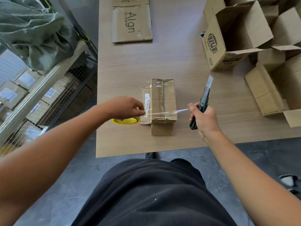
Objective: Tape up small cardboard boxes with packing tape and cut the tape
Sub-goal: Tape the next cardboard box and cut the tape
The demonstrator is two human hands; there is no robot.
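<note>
Small box (162,98) sits center frame on the bench (187,66), long axis running up-down in frame, top already glossy with tape.

A clear tape strip (169,112) is stretched taut across the box's near end, running left-right, so crosswise to the box.

Left hand (125,108) is at the left end, fingers curled and pinching the strip just beside the box's left edge. The yellow tape roll (128,121) shows right under this hand; can't tell if it rests on the bench or hangs from the strip.

Right hand (204,119) is on the right side of the box, fist wrapped round a dark utility knife (205,95). The strip's right end meets its fingertips and looks pinched there too, not certain. The knife points toward the top of frame, its blade end well away from the strip.

Judgement: the cut belongs between roll and box, at the left end, nearest the left hand. The knife is on the opposite side, so the blade must swing down and across the strip's axis. The taut strip should help.

Open cartons (228,39) upper right, flattened carton (132,25) top center.
</note>
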